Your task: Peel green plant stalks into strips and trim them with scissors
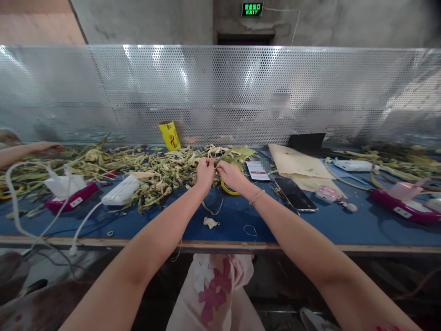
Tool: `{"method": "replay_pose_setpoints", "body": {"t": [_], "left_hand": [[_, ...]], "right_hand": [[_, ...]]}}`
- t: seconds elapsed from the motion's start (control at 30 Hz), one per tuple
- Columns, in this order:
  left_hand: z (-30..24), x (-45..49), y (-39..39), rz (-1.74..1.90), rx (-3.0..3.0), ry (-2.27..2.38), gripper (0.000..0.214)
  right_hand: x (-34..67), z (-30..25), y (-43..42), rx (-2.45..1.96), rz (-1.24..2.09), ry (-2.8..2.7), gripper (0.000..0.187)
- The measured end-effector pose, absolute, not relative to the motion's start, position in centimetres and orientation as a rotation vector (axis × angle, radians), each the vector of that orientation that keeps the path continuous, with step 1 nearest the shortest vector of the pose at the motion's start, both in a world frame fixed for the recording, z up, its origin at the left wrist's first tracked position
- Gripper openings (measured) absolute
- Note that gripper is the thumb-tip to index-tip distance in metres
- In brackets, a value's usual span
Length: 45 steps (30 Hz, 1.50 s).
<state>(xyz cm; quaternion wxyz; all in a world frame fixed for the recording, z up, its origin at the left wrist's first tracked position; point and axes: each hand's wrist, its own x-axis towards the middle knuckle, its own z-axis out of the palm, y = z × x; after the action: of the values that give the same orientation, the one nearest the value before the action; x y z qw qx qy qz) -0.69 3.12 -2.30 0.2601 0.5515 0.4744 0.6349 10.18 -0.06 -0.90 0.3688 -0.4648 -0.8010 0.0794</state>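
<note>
Close together above the middle of the table are my left hand [205, 174] and my right hand [230, 175], both with fingers pinched. Something small and thin seems to lie between the fingertips, too small to name. Behind and to the left of them spreads a heap of dried, greenish-yellow plant strips [160, 177]. Under my right hand shows part of a yellow ring [230, 191], partly hidden by the hand. A small pale scrap [211, 223] lies on the blue tabletop [237, 225] nearer to me.
A yellow carton [169, 136] stands by the perforated metal screen [220, 92]. To the right lie a printed card [257, 170], a phone [295, 194], brown paper [299, 161] and a pink earbud case [326, 194]. Leftward are a white charger [121, 190], cables and another person's arm [29, 153].
</note>
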Motion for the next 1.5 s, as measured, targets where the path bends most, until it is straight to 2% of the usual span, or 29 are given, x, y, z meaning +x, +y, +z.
{"method": "replay_pose_setpoints", "body": {"t": [0.3, 0.63, 1.0, 1.27, 1.5], "left_hand": [[-0.8, -0.7, 1.8, 1.565, 1.421, 1.078, 0.013], [-0.9, -0.9, 1.9, 1.297, 1.631, 1.089, 0.016], [-1.1, -1.4, 2.3, 1.528, 1.688, 1.171, 0.021], [-0.9, -1.2, 2.0, 1.315, 1.675, 1.057, 0.021], [-1.0, -1.2, 2.5, 1.355, 1.635, 1.102, 0.017]], "right_hand": [[11.9, -1.3, 1.1, -1.215, 0.333, -1.822, 0.016], [12.4, -0.9, 1.2, -1.221, 0.331, -1.725, 0.013], [12.2, -0.8, 1.0, -1.093, 0.388, -1.753, 0.014], [12.4, -0.9, 1.1, -1.041, 0.283, -1.762, 0.014], [12.5, -0.8, 1.1, -1.029, 0.220, -1.808, 0.012]]}}
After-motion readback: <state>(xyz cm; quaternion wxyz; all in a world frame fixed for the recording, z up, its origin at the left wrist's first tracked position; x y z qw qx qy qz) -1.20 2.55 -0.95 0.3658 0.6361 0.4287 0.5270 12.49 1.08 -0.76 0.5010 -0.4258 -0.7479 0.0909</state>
